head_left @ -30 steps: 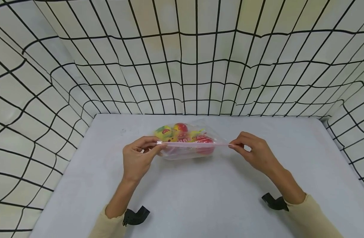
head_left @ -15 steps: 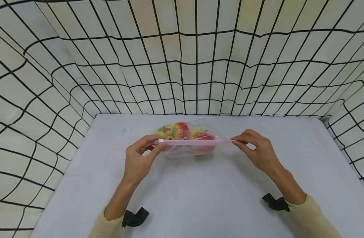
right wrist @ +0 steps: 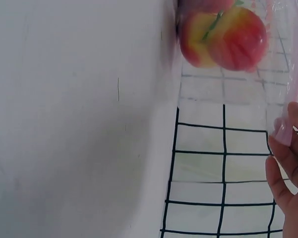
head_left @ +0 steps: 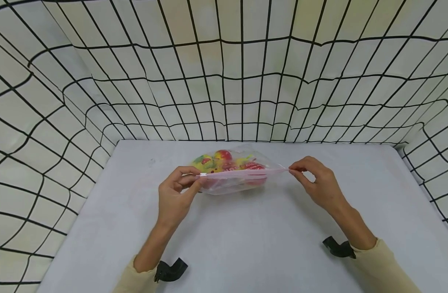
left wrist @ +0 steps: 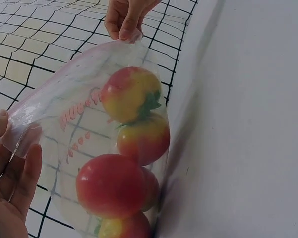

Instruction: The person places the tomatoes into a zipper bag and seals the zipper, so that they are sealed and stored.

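A clear plastic zip bag [head_left: 229,187] with a pink zip strip [head_left: 238,174] and red printing is stretched between both hands. Inside it lie several round red-and-yellow fruits [left wrist: 111,184] with green marks. At the strip's left end, my left hand [head_left: 175,196] pinches the bag between thumb and fingers, right by a white slider [head_left: 203,174]. My right hand [head_left: 321,186] pinches the opposite end of the strip, thumb below and index finger above. In the right wrist view, the pink strip [right wrist: 293,64] runs up from the fingers past two fruits [right wrist: 238,39].
White tabletop [head_left: 246,244] lies under the bag and arms. A black wire grid [head_left: 242,77] with pale sheeting behind it rises along the back and both sides. Black mounts [head_left: 171,270] sit at both sleeve cuffs.
Both hands have shifted slightly right, and the right hand has also risen a little. The strip now slants up toward the right. The slider has shifted right along with the left hand.
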`<state>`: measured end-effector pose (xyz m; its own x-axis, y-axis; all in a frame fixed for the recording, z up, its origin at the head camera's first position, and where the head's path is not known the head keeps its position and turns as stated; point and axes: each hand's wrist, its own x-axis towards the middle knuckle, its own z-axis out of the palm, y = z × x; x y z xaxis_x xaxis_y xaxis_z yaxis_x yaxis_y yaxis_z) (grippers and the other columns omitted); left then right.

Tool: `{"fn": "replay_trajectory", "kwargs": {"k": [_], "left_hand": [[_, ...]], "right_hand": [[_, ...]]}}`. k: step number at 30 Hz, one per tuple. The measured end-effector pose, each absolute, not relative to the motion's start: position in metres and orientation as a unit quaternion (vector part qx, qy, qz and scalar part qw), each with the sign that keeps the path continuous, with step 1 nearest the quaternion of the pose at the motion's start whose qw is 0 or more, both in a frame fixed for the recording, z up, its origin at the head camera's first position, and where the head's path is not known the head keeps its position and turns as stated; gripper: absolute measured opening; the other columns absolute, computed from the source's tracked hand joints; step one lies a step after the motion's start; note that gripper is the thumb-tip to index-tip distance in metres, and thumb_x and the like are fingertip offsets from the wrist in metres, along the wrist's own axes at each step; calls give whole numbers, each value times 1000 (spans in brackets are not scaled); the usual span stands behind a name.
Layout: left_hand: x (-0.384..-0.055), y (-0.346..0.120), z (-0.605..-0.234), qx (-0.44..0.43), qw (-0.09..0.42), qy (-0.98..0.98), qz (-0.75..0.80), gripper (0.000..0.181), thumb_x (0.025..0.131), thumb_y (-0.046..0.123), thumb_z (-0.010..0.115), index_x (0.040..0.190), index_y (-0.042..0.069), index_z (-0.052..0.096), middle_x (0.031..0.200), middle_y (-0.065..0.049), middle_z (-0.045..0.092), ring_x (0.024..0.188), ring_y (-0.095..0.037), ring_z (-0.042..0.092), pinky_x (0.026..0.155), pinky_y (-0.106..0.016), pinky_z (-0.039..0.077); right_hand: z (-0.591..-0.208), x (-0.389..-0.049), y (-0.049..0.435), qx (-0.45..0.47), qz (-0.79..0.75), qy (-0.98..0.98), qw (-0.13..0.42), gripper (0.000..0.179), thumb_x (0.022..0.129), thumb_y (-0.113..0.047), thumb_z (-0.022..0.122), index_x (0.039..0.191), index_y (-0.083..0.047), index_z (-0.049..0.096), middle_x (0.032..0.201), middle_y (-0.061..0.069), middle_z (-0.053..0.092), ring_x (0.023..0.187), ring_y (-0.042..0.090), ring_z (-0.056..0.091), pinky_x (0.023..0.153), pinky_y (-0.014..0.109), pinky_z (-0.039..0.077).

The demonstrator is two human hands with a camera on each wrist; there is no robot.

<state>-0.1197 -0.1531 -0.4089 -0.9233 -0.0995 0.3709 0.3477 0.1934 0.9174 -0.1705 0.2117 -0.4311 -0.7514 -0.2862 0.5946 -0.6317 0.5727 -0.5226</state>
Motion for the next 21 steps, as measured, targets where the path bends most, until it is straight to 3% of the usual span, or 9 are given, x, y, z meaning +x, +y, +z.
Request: {"fn": "replay_trajectory", "kwargs": {"k": [3, 8, 12, 21], "left_hand": [[-120, -149, -411, -81, 181, -754, -627, 20, 88, -1, 79, 106, 0, 69, 88, 4, 81, 83, -6, 71, 69, -16, 56], [-120, -142, -414, -94, 185, -755, -622, 21, 87, -2, 80, 105, 0, 69, 90, -21, 79, 89, -3, 72, 79, -16, 57], [-119, -138, -416, -106, 187, -753, -622, 21, 87, -3, 79, 105, -1, 70, 89, -21, 78, 88, -2, 72, 84, -18, 58], [-117, -135, -417, -119, 187, -752, -620, 22, 86, -3, 80, 105, 3, 73, 92, -18, 79, 86, -2, 75, 81, -19, 59]], "right_hand": [[-430, -167, 206, 264, 357, -869, 217, 26, 84, 0, 83, 106, -10, 75, 102, 0, 72, 98, 11, 61, 86, 8, 46], [-429, -162, 189, 288, 337, -871, 211, 36, 79, -9, 89, 112, -12, 75, 108, 1, 74, 105, 19, 64, 94, 29, 48], [-427, -159, 175, 321, 340, -858, 212, 38, 78, -11, 91, 113, -14, 75, 106, 0, 74, 103, 19, 65, 97, 37, 47], [-422, -152, 146, 352, 351, -842, 209, 34, 78, -11, 90, 109, -15, 77, 100, -2, 74, 97, 14, 63, 92, 33, 48]]}}
